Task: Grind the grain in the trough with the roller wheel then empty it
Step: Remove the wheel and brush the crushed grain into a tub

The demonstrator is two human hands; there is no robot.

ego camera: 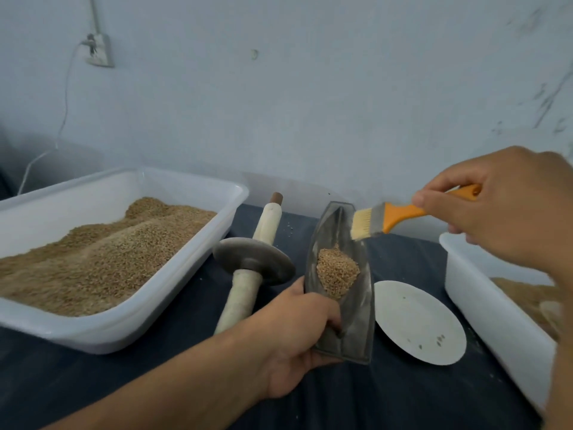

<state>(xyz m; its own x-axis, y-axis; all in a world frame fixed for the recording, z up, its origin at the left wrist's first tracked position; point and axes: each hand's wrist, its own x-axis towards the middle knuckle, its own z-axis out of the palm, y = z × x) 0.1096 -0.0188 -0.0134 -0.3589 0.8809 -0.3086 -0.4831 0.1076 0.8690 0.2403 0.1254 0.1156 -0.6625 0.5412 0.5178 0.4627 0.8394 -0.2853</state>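
Nearest to us, our left hand [297, 342] reaches in from the bottom edge, its fingers curled around the near end of a dark metal boat-shaped trough [338, 283], thumb hooked over its rim, holding it tilted with the far end raised. A small heap of tan grain [337, 273] sits in the middle of the trough.

To the right and higher, our right hand [508, 197] pinches the orange handle of a pale-bristled brush [387, 220], its bristles touching the trough's far right rim.

We judge that grinding is finished and emptying is under way. The next move likely calls for sweeping the grain out of the trough into a container, with care that none scatters.

The roller wheel [252, 263] lies just left of the trough on a dark cloth-covered table [341, 398]. A small white plate [421, 321] rests to the right. A large white tray of grain [102, 252] sits at left, another white tray [483, 308] at the right edge. Behind is a pale wall [310, 103] with a socket and cable [99, 51].
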